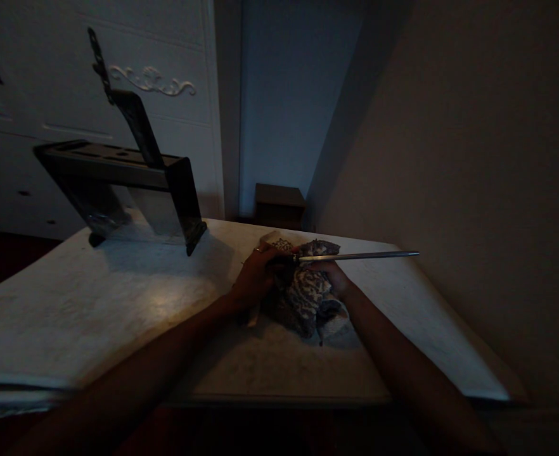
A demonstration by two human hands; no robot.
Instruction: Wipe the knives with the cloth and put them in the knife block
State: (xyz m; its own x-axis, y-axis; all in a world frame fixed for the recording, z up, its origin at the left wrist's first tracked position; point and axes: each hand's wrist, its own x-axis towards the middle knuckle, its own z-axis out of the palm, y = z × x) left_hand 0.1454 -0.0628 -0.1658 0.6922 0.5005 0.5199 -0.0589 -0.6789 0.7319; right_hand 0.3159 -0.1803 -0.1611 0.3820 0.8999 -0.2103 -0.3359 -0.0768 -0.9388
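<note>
A honing steel (360, 256) lies level above the table, its long thin metal rod pointing right. My left hand (255, 277) is closed around its dark handle, and a ring shows on one finger. Below the rod, my right hand (335, 277) grips a crumpled brown-and-white patterned cloth (308, 292); its fingertips are partly hidden by the cloth and the rod. The cloth bunches between both hands and hangs down to the tabletop.
On the left of the pale-covered table (165, 304) stands a dark knife block (118, 168) with a see-through front. One dark handle (139, 123) sticks up from it. White panelled doors (165, 38) and a small brown cabinet (279, 197) are behind; a wall (474, 158) borders the right.
</note>
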